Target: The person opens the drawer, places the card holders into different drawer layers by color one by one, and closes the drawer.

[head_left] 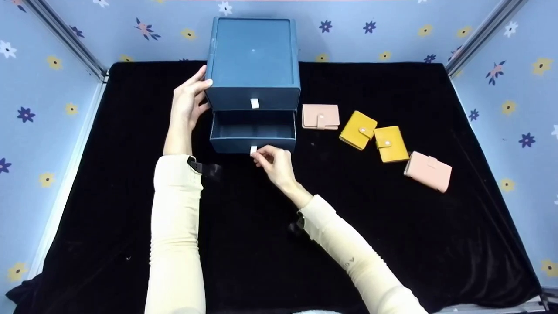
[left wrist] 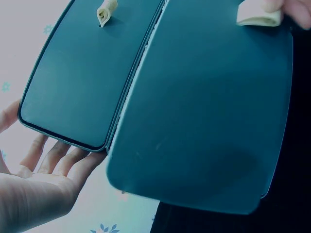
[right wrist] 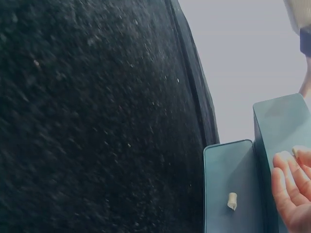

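A blue two-drawer storage box (head_left: pixel 253 52) stands at the back of the black cloth. Its lower drawer (head_left: pixel 253 145) is pulled out and looks empty inside, while the upper drawer (head_left: pixel 279 99) is closed. My right hand (head_left: pixel 278 168) pinches the white pull tab (head_left: pixel 253 149) on the lower drawer's front; the left wrist view shows the same pale tab (left wrist: pixel 255 13) between fingertips. My left hand (head_left: pixel 187 98) rests on the box's left side, thumb at the front top corner, fingers extended along the side in the left wrist view. The upper drawer's tab (head_left: pixel 254 103) hangs free.
Right of the box lie a pink wallet (head_left: pixel 320 116), a yellow wallet (head_left: pixel 358 130), a second yellow wallet (head_left: pixel 392 145) and another pink wallet (head_left: pixel 429 172), all with snap straps. Flower-patterned walls (head_left: pixel 362 26) stand behind and at both sides of the black cloth (head_left: pixel 261 261).
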Tool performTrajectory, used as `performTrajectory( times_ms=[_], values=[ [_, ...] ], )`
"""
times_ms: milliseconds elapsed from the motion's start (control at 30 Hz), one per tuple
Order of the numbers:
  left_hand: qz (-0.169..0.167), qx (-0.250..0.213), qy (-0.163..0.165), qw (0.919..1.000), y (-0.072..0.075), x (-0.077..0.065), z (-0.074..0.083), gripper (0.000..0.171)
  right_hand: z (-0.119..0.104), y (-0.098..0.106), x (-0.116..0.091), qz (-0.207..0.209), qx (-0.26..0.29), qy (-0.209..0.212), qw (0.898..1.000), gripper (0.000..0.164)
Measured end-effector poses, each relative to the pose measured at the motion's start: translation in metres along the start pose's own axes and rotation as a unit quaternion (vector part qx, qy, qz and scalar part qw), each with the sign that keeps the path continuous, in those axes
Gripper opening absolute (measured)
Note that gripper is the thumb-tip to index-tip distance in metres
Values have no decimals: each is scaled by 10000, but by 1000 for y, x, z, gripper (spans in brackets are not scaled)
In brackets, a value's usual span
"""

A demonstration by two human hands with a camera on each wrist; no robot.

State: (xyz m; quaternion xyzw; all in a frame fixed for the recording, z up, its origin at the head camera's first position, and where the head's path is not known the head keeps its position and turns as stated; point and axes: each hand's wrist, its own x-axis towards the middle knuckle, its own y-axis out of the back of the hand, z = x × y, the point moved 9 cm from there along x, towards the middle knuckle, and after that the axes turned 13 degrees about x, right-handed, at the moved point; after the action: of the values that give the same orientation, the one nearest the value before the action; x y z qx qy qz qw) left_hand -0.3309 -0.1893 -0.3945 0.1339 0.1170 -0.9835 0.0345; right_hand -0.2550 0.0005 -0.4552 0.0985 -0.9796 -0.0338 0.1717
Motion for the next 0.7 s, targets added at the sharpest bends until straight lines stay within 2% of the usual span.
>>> performTrajectory(
  times_ms=[200,433,700],
  values=[
    [-14,-12,-26,10000,0,0,1,58,-6,-3,-14,-134,123,18,9998,14],
    [21,96,-103,9999,2,2,0,58,-40,-4,-29,-223,106,63,9997,10],
    [34,110,-188,9998,2,2,1,58,-46,-5,-39,-338,-59,43,9994,9]
  ],
)
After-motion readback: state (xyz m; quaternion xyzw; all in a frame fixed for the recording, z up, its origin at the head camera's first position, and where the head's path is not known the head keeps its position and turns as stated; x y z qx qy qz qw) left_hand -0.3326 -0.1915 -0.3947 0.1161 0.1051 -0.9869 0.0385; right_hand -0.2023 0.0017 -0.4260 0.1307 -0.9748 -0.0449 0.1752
